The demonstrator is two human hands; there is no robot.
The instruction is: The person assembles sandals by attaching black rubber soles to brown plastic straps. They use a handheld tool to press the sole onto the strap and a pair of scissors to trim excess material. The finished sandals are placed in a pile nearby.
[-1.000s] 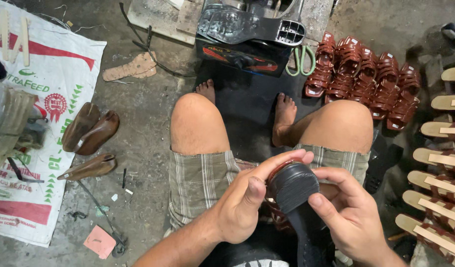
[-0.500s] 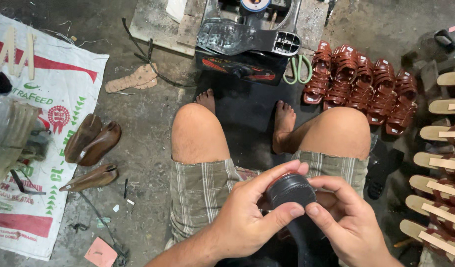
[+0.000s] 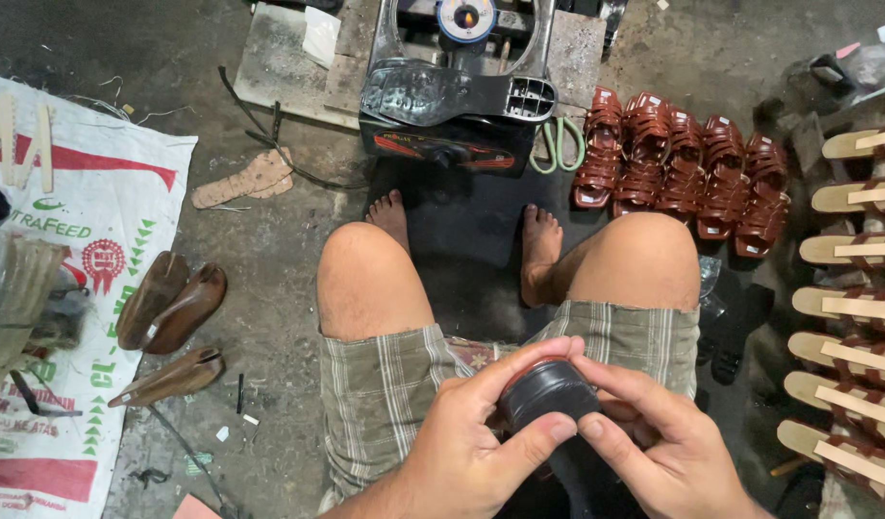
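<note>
Right now we hold a black sole over our lap, just in front of the plaid shorts, with both hands closed on it. Our left hand wraps its near left side, thumb pressed along the lower edge and fingers curled over the top. Our right hand meets it from the right, fingertips on the upper rim and thumb touching the left thumb. So each grip is shut on the sole, and neither hand is nearer than the other.

Its rounded end faces up and away from us; the long axis runs from there down toward our body, the lower part dropping between the wrists and out of view at the bottom edge.

Well apart on the floor, past our feet, stand the press and a row of red sandals.
</note>
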